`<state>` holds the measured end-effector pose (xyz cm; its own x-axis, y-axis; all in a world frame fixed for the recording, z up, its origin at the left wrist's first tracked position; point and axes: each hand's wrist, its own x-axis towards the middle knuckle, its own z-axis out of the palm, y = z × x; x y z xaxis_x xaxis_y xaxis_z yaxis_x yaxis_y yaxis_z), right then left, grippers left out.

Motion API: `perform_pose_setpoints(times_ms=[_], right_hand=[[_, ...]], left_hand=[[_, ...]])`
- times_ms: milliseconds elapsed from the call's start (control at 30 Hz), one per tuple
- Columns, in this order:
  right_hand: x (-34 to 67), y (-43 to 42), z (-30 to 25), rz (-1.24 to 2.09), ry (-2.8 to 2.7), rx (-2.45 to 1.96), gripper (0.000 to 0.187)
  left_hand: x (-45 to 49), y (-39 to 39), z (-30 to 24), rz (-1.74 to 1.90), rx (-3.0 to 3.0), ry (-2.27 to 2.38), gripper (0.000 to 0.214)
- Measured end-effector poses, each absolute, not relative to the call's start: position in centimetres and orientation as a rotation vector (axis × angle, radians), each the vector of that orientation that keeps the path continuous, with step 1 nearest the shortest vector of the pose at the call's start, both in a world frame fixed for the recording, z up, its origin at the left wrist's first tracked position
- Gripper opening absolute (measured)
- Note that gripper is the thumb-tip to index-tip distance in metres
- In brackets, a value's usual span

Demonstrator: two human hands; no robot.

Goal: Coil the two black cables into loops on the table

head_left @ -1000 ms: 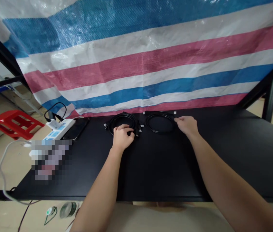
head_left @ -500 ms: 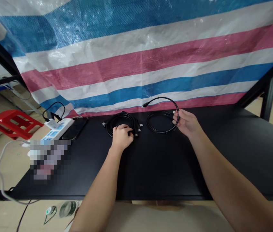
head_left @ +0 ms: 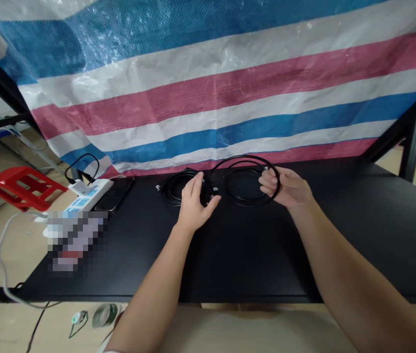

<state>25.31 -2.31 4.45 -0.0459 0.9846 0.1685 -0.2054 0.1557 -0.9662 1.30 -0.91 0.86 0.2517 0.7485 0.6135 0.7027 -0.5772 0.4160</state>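
On the black tabletop [head_left: 252,260], as seen in the head view, two coils of black cable lie side by side near the far edge. The left cable coil [head_left: 171,196] consists of several turns, with light-coloured connector ends projecting at its left and right sides. The right cable coil [head_left: 245,202] has fewer turns; part of it is lifted, forming an arc toward the left coil.

The right hand [head_left: 283,189] is clamped on the right side of the right cable coil, fingers curled around the cable. The left hand [head_left: 196,206] is open, with the thumb spread away from the extended fingers. It is positioned over the near side of the left cable coil, hiding part of it; whether it touches the cable cannot be determined. The two hands are apart, with the right cable coil between them.

At the left end of the tabletop, a white power strip [head_left: 97,189] carries a white adapter [head_left: 79,188]. A dark phone [head_left: 118,193] lies beside the strip. A pixelated area in front of them conceals its contents. Beyond the tabletop's left edge is a red stool [head_left: 24,185]. A striped sheet [head_left: 211,103] hangs behind the far edge.
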Motion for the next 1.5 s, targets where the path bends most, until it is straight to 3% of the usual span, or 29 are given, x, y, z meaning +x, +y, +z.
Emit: perform_pose_setpoints(times_ms=[133, 300, 433, 600, 800, 1033, 1133, 1233, 1333, 1500], right_hand=[[24.6, -2.7, 4.8, 1.307, -1.245, -0.937, 0.040], [24.6, -3.3, 5.9, 1.210, -0.915, -1.098, 0.039], [27.3, -1.9, 4.4, 0.908, -0.773, -1.044, 0.029], [29.6, 0.6, 1.3, 0.508, -0.668, -1.625, 0.009], [29.0, 0.5, 0.7, 0.305, -1.246, -1.804, 0.031], [28.0, 0.4, -1.0, 0.293, -1.793, -1.508, 0.058], [26.1, 0.4, -1.2, 0.189, -2.029, -1.508, 0.048], [24.9, 0.4, -1.0, 0.159, -2.110, -1.601, 0.025], [25.2, 0.7, -0.8, 0.264, -1.929, -1.745, 0.008], [27.2, 1.3, -0.2, 0.579, -1.020, -1.656, 0.021]], left_hand=[[2.1, -1.3, 0.7, 1.193, 2.325, 1.314, 0.048], [2.1, -1.2, 1.2, 1.436, 1.947, 1.266, 0.021], [1.6, -0.7, 2.0, 1.598, 1.464, 1.084, 0.048], [0.7, -0.2, 3.5, 1.564, 0.966, 0.874, 0.059], [-0.9, -0.6, 4.2, 1.428, 0.828, 0.677, 0.066], [-1.6, -0.9, 4.3, 1.279, 0.633, 0.500, 0.067], [-1.3, -0.9, 4.4, 1.265, 0.625, 0.496, 0.066], [-0.9, -1.0, 4.6, 1.255, 0.643, 0.527, 0.063], [-0.9, -1.1, 5.0, 1.289, 0.638, 0.563, 0.059], [-1.9, -0.6, 5.5, 1.487, 0.543, 0.565, 0.053]])
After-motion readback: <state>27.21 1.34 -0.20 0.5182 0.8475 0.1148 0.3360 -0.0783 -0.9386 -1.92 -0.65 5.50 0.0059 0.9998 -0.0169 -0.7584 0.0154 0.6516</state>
